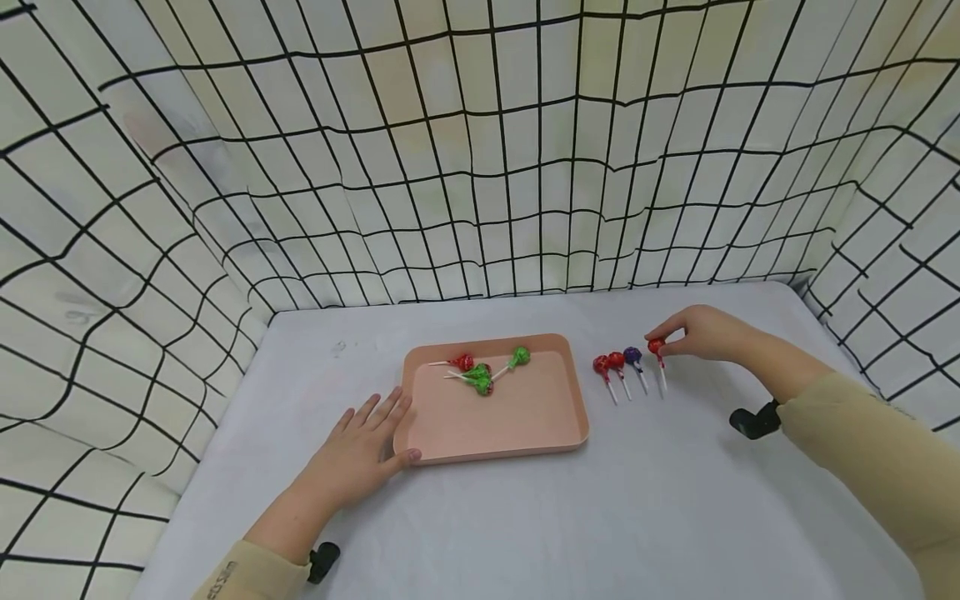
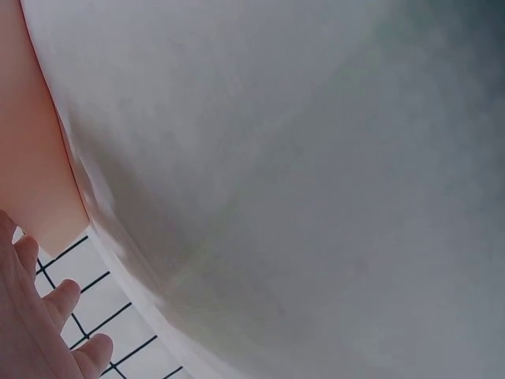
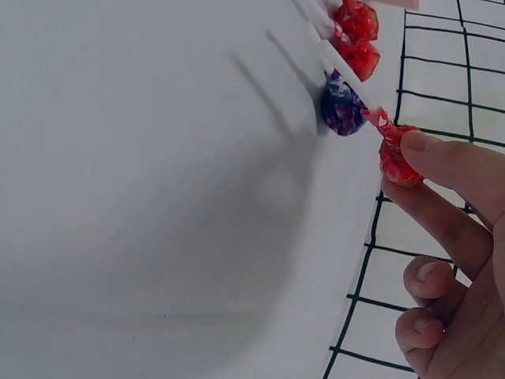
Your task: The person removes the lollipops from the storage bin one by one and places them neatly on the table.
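Between thumb and index finger, my right hand (image 1: 701,333) pinches a red-wrapped lollipop (image 3: 401,158) by its candy head, the white stick pointing away from the palm. Just left of it a purple lollipop (image 1: 633,356) and two red lollipops (image 1: 602,365) lie in a row on the white table. My left hand (image 1: 366,450) rests with fingers spread at the left edge of a pink tray (image 1: 517,433), its thumb touching the rim. Inside the tray, toward the back, are green lollipops (image 1: 521,357) and red lollipops (image 1: 462,362), some overlapping.
A white cloth covers the table (image 1: 645,517). Black grid netting (image 1: 525,167) over pale walls surrounds it at the back and sides. A dark wrist device (image 1: 754,421) sits by the right sleeve, and another (image 1: 323,562) by the left.
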`<state>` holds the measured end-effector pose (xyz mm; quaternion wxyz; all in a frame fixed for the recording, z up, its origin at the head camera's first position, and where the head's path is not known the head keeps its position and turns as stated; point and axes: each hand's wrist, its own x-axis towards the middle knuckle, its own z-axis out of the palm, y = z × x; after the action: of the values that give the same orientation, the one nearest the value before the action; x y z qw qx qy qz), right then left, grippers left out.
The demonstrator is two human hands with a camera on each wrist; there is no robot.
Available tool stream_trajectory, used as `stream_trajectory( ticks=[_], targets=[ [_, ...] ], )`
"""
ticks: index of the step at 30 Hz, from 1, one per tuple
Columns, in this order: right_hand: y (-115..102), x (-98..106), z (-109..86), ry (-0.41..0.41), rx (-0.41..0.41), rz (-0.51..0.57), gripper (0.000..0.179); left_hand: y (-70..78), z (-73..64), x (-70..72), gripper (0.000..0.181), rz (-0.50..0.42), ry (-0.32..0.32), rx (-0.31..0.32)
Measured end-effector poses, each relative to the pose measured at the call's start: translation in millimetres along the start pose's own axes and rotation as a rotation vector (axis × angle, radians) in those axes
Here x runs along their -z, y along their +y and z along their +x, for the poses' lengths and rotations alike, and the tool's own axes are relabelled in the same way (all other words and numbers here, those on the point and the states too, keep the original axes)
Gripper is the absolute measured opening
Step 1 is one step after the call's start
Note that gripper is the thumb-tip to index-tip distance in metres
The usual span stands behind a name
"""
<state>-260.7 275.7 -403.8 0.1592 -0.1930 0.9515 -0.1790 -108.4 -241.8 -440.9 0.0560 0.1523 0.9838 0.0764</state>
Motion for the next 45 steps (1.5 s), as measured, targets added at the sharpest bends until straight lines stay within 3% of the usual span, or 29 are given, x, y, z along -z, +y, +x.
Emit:
stream_trajectory(
  ticks=[15, 33, 45],
  targets=[
    [9, -14, 12.4, -0.054, -0.043, 0.011, 0.031, -2.1, 2.4, -3.4, 0.09, 0.014, -0.007, -0.006],
    [8, -23, 18.8, -0.028, -0.053, 0.001, 0.033, -2.4, 1.7, -2.9, 0.089, 0.01, -0.005, -0.006],
    [5, -12, 16.2, 0.017, -0.03, -0.003, 0.035, -1.1, 3.5, -1.4, 0.086, 0.025, -0.006, -0.012]
  ],
)
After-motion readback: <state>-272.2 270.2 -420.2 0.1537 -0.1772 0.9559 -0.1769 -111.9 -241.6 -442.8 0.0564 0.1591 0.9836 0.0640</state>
